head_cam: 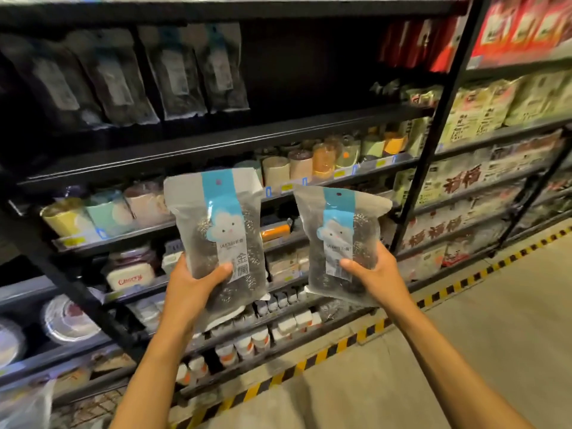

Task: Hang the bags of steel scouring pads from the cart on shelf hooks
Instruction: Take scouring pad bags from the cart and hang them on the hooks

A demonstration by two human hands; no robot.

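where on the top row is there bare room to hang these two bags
The dark gap on the top row, between the last hung bag and the red packs, looks bare; hooks there are too dark to see. Left of it the hung bags hang tight together, and the cup shelf below is packed.

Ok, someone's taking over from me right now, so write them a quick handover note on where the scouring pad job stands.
Left hand grips the left bag near its bottom.
Right hand grips the right bag the same way.
Both bags are upright in front of the shelves, on no hook yet.
Done: several similar hanging bags on the top row.
Left: hang these two, likely in the dark gap right of that row.
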